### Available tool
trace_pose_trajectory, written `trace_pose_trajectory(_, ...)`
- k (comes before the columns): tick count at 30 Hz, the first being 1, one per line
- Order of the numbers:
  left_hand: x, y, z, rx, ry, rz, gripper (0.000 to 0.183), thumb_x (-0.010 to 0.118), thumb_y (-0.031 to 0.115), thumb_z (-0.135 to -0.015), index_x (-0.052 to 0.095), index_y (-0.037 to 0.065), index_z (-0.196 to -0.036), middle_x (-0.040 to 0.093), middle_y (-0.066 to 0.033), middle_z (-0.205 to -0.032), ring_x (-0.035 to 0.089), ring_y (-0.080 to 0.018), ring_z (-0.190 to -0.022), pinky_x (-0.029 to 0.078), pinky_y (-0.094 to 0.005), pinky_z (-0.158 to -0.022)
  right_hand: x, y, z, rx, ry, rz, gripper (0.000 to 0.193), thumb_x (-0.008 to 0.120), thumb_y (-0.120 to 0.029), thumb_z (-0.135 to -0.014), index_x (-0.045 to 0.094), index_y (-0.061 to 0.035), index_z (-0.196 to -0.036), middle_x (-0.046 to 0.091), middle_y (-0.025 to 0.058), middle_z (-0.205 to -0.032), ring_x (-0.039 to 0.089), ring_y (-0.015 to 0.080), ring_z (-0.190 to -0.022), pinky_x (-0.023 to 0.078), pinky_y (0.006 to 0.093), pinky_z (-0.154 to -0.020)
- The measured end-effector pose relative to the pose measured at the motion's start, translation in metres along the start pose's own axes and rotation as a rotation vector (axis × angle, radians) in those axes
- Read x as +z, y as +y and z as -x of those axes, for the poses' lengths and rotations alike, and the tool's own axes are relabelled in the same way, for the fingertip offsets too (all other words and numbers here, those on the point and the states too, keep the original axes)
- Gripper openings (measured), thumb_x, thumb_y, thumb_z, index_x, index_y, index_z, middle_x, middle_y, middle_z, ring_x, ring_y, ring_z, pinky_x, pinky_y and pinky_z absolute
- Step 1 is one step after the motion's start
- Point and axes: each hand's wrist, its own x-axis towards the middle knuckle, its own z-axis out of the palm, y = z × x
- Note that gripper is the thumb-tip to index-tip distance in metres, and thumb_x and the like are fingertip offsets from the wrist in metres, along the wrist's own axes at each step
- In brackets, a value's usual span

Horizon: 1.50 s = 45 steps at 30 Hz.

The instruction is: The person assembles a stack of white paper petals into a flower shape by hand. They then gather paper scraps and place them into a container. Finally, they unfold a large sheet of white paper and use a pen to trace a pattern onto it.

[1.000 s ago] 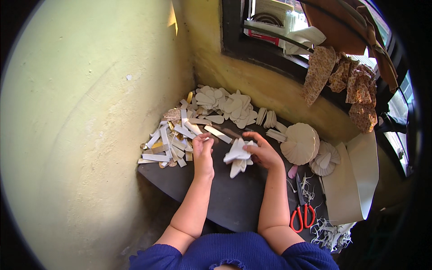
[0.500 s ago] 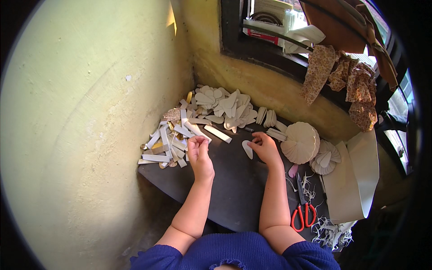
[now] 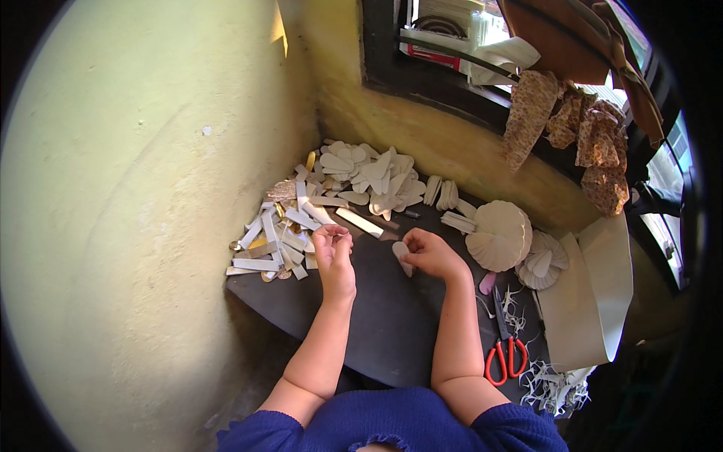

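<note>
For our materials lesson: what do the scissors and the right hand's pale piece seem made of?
Scissors: slim grey blades, probably metal; smooth, evenly red handles, likely plastic. Pale piece in the right hand: matt, thin, flat; perhaps card, foam or leather.

Gap over tabletop [image 3: 384, 324] betw. L hand [image 3: 334, 252] & R hand [image 3: 433, 254]; strip pile [image 3: 269, 227] blocks L; scissors [image 3: 504, 331] block R.

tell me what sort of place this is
Probably a small handcraft corner, at home or in a workshop; which one I can't tell. A dark table holds a heap of pale petal-shaped pieces, red-handled scissors and thin white trimmings.
</note>
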Motion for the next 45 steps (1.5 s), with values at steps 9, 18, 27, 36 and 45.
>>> trace_pose_trajectory(9, 0.003, -0.016, 0.004, 0.093, -0.140, -0.249, 0.015, 0.052, 0.000, -0.086, 0.050, 0.005, -0.099, 0.050, -0.0012, -0.092, 0.046, -0.0077, -0.085, 0.037, -0.0213, -0.079, 0.018, -0.006, -0.014, -0.317, 0.485, -0.300, 0.066, 0.070, -0.018, -0.079, 0.038, -0.0109, -0.136, 0.039, 0.0137, -0.135, 0.052, 0.0260, -0.115, 0.048, 0.0357, -0.084)
trace_pose_trajectory(18, -0.017, -0.037, -0.018, 0.266, -0.096, -0.548, 0.005, 0.055, 0.008, -0.087, 0.054, 0.004, -0.090, 0.053, -0.0011, -0.080, 0.048, -0.0091, -0.071, 0.040, -0.0230, -0.065, -0.010, -0.051, 0.063, -0.133, 0.205, -0.272, 0.052, 0.048, -0.044, -0.094, 0.066, 0.0012, -0.075, 0.062, 0.0070, -0.061, 0.060, 0.0126, -0.059, 0.047, 0.0284, -0.058)
trace_pose_trajectory(27, -0.001, -0.031, 0.024, 0.398, -0.262, -0.688, 0.005, 0.054, 0.004, -0.084, 0.056, 0.001, -0.087, 0.057, -0.0068, -0.073, 0.053, -0.0160, -0.064, 0.044, -0.0285, -0.061, -0.031, 0.023, 0.224, 0.009, 0.469, 0.126, 0.038, 0.066, -0.032, -0.082, 0.060, -0.0027, -0.106, 0.062, 0.0129, -0.081, 0.062, 0.0237, -0.079, 0.049, 0.0314, -0.074)
trace_pose_trajectory(36, 0.074, -0.026, 0.180, 0.077, -0.858, -0.658, 0.008, 0.057, 0.007, -0.084, 0.060, 0.002, -0.089, 0.061, -0.0100, -0.079, 0.059, -0.0180, -0.070, 0.048, -0.0294, -0.065, 0.008, 0.115, 0.310, 0.213, 0.788, 0.324, 0.067, 0.078, -0.028, -0.065, 0.050, -0.0115, -0.123, 0.045, 0.0172, -0.120, 0.044, 0.0363, -0.115, 0.039, 0.0447, -0.096)
trace_pose_trajectory(45, 0.087, -0.048, 0.238, 0.440, -1.012, -0.956, 0.014, 0.062, 0.019, -0.080, 0.061, 0.005, -0.082, 0.062, -0.0077, -0.078, 0.062, -0.0222, -0.072, 0.048, -0.0331, -0.063, 0.026, 0.144, 0.304, -0.043, 1.048, 0.354, 0.057, 0.076, -0.029, -0.063, 0.055, -0.0129, -0.114, 0.050, 0.0132, -0.116, 0.046, 0.0321, -0.110, 0.039, 0.0441, -0.090)
